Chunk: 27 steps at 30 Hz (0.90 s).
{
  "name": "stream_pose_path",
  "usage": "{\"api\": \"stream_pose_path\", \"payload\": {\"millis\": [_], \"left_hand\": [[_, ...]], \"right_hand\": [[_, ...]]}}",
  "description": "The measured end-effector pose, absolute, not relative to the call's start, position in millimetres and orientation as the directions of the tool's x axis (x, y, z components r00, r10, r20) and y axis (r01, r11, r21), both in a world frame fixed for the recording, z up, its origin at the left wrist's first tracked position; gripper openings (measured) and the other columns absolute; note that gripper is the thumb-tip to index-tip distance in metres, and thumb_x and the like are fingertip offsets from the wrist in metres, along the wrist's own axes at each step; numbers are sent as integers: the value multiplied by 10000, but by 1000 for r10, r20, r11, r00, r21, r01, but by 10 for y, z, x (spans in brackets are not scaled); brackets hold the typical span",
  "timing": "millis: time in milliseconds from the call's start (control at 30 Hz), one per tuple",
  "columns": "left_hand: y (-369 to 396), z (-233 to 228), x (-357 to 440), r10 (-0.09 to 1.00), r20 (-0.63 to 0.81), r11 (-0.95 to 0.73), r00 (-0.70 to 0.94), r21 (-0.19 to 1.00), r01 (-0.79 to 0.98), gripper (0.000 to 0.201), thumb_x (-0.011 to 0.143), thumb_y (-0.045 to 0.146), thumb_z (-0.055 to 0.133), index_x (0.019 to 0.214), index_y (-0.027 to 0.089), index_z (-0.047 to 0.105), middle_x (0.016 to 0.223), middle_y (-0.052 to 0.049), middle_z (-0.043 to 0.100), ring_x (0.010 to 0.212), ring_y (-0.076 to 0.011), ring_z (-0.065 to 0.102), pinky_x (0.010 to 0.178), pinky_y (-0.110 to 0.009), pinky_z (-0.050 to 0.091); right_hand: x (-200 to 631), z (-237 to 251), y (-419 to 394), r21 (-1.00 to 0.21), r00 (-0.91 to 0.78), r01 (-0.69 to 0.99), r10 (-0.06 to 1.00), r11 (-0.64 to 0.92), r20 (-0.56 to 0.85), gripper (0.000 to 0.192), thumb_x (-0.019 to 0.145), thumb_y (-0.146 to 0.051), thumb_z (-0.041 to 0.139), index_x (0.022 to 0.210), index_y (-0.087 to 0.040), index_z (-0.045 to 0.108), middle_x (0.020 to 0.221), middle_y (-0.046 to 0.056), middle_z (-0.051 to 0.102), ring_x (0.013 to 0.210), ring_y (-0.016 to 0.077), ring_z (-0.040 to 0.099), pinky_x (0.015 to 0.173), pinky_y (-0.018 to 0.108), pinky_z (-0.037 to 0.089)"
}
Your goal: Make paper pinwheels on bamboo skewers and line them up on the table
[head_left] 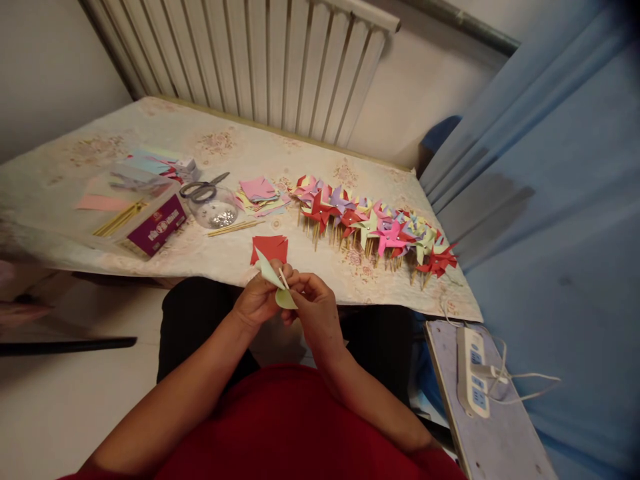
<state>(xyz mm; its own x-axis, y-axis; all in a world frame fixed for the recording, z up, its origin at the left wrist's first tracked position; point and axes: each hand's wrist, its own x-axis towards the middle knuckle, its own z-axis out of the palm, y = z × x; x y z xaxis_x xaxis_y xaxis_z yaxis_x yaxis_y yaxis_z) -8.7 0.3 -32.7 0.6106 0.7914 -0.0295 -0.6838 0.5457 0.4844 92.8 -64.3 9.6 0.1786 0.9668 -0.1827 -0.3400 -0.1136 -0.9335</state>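
While the counter (210, 257) is carrying supplies along its length, the work appears to be well advanced but unfinished. Toward the counter's left end, a pink sheet (100, 203) is lying flat, with a bundle of wooden sticks (119, 219) beside a purple box (157, 227) near the front edge. Just right of that, scissors (203, 189) are resting on top of a clear round container (217, 210), and a single stick (235, 228) is lying close by. A stack of cut coloured squares (259, 193) is sitting near the middle, and a red cut square (271, 249) is waiting at the front edge. From the middle to the right front corner, a long row of finished pinwheels (373, 227) is lying in a line, so many are done, while the squares and sticks suggest more are left.

In front of the counter's front edge, over the lap, both hands are meeting. The left hand (257, 300) is pinching a pale green paper piece (277, 283), with its fingers curled narrowly around it. The right hand (317, 310) is gripping the same piece from the other side, its fingertips pressing on the folded points, where a thin pale stick or pin appears to be poking up. Both forearms are angling inward from the body, with the wrists bent toward each other.
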Motion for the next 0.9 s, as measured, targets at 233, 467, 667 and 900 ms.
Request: {"api": "stream_pose_path", "payload": {"millis": [233, 467, 667, 900], "left_hand": [[1, -331, -97, 780, 6, 539, 625, 499, -678, 301, 690, 124, 766, 648, 172, 472, 665, 36, 560, 417, -114, 566, 342, -226, 496], [-3, -335, -97, 789, -34, 553, 614, 477, -684, 325, 692, 105, 766, 630, 164, 452, 646, 36, 560, 436, -98, 571, 388, -207, 513], [-3, -324, -96, 790, 3, 528, 613, 507, -682, 349, 658, 171, 823, 648, 162, 474, 662, 36, 565, 430, -115, 565, 338, -234, 505], [-3, -338, -108, 763, 15, 556, 646, 495, -668, 321, 674, 160, 802, 678, 170, 481, 682, 25, 577, 424, -136, 571, 306, -269, 505]], "right_hand": [[920, 83, -634, -928, 180, -355, 966, -111, -184, 159, 672, -279, 698, 800, -206, 638, 581, -86, 591, 378, 80, 540, 354, 181, 444], [921, 58, -638, -931, 172, -349, 969, -107, -176, 143, 689, -275, 700, 800, -211, 636, 576, -88, 584, 378, 76, 534, 358, 174, 440], [919, 45, -638, -933, 171, -341, 968, -117, -183, 160, 691, -287, 706, 816, -214, 638, 590, -87, 594, 391, 71, 538, 372, 169, 447], [911, 55, -633, -922, 168, -370, 967, -115, -189, 148, 684, -270, 702, 803, -213, 635, 586, -88, 589, 384, 72, 529, 367, 175, 440]]}}
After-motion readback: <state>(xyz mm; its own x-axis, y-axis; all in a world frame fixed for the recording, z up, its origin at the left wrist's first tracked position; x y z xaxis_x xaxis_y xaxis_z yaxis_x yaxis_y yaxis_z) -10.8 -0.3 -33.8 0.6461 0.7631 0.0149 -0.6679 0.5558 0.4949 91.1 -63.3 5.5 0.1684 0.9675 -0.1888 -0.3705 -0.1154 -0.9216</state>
